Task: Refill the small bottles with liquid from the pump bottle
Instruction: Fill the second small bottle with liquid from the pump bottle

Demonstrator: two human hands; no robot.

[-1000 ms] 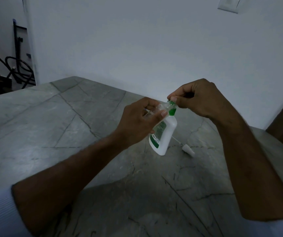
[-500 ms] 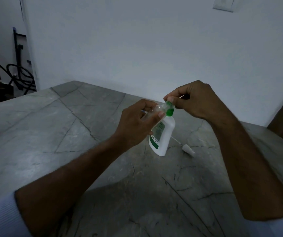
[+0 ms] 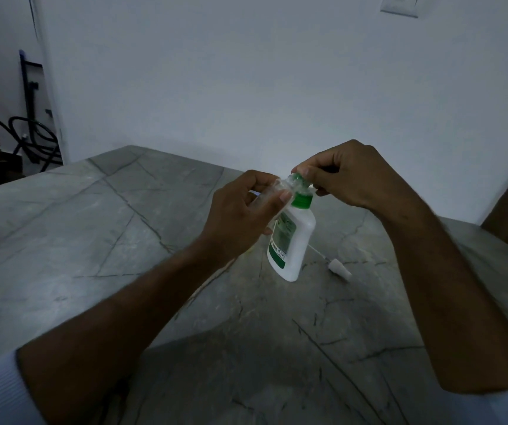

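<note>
A white pump bottle (image 3: 294,243) with a green collar and green label stands on the grey stone table (image 3: 93,228). My right hand (image 3: 347,176) curls over its green pump head and pinches it. My left hand (image 3: 240,210) holds a small clear bottle (image 3: 280,188) tilted, its open neck against the pump's outlet. Most of the small bottle is hidden by my fingers, and I cannot make out any liquid.
A small white spray cap with a thin dip tube (image 3: 337,266) lies on the table just right of the pump bottle. A white wall (image 3: 246,87) rises behind the table. Dark cables and a stand (image 3: 32,139) sit at the far left.
Both hands and the two bottles keep the same grip and pose; only the camera view has shifted slightly.
</note>
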